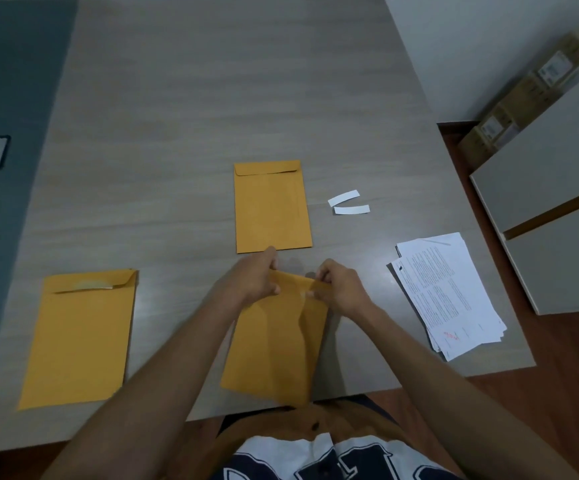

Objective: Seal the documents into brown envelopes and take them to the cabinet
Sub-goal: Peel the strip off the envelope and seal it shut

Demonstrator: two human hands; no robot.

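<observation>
Both hands work the top edge of 1 brown envelope, which lies tilted over the near table edge. The left hand grips the top left corner, fingers curled over the flap; the right hand pinches at the flap's right end (likely the adhesive liner strip, though blur hides it). To do this well: hold the flap flat with the left, draw the strip off low and steady, then fold and press along the whole edge. Just beyond the left hand lies 1 sealed envelope; 2 white strips lie beyond the right hand. Well left of the left hand, an open-flapped envelope; right of the right hand, the documents. Whether the held envelope is filled cannot be told. No cabinet is identifiable.
</observation>
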